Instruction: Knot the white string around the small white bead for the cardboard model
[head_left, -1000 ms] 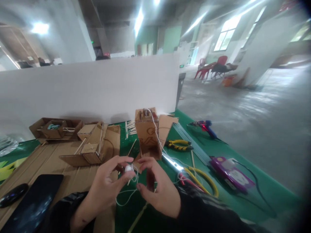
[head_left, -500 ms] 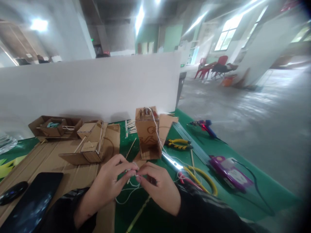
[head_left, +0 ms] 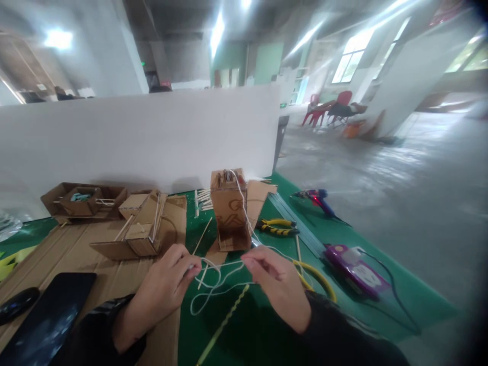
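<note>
A thin white string is stretched between my hands, with loose loops hanging below it. My left hand pinches one part of the string near the cardboard sheet's edge. My right hand pinches another part between thumb and fingers, to the right. Behind them stands an upright cardboard box; white string runs from its top down its right side. A yellow twisted stick lies on the green table below the loops.
Pliers with yellow handles, a glue gun and a purple power strip lie to the right. On the left are a cardboard sheet, cardboard pieces and a black phone. A white partition rises behind.
My hands have moved apart from close together, the right one going rightward. The string between them is now drawn out, and its loops show more openly.
</note>
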{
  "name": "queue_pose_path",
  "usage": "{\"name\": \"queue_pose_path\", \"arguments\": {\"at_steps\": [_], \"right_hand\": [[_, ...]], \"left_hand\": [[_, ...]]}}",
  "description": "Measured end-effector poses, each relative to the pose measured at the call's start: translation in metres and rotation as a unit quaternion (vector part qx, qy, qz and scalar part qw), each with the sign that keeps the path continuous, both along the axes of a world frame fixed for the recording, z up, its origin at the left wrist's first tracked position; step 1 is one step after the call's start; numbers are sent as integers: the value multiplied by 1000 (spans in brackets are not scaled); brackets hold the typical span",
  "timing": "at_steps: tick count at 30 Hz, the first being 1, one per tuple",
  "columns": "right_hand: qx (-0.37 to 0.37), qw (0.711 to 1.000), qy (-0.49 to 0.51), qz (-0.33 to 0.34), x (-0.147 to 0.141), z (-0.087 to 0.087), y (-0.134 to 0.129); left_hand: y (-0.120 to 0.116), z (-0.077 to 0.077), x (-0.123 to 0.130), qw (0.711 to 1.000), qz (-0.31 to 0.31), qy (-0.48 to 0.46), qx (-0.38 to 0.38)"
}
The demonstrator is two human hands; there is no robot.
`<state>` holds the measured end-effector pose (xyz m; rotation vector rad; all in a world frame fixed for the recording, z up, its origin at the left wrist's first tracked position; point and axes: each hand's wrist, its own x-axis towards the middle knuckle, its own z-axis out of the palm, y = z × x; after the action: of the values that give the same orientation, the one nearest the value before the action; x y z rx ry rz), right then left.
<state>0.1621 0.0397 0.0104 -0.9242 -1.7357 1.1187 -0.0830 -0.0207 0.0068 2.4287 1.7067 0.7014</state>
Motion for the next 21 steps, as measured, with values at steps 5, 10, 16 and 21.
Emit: {"name": "queue_pose_path", "arguments": {"at_steps": [5, 10, 16, 21], "right_hand": [[-46, 996, 27, -65, 36, 1, 8], [-43, 986, 100, -123, 67, 2, 15], [-38, 979, 147, -139, 74, 4, 14], [-64, 996, 27, -50, 54, 7, 1]], "left_hand": [[-1, -5, -2, 1000, 3, 15, 12], [1, -6, -6, 998, 24, 38, 50], [3, -7, -11, 990, 56, -114, 67], [-1, 17, 1, 832, 65, -550, -35]]}}
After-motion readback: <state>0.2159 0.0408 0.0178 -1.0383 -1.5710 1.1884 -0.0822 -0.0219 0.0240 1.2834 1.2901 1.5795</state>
